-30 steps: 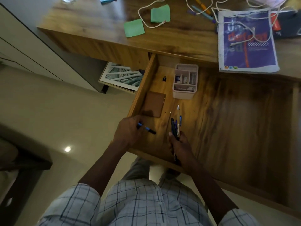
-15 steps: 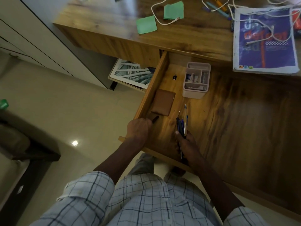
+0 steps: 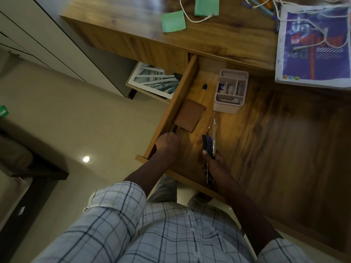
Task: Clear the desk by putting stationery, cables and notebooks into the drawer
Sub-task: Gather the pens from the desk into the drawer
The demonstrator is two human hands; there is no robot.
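The wooden drawer stands pulled out under the desk. My left hand is down in its near left corner, closed around a dark pen whose tip pokes out beside a brown notebook. My right hand grips a bundle of several pens that point away from me over the drawer floor. On the desk lie two green sticky notes, white cables, more pens and a purple notebook.
A pale pink organiser tray and a small black adapter sit at the back of the drawer. A framed picture leans on the floor under the desk. A dark chair is at my left.
My left hand has carried its pen from the drawer's middle to the near left corner, next to the brown notebook. My right hand has held its bundle still. The view shifted.
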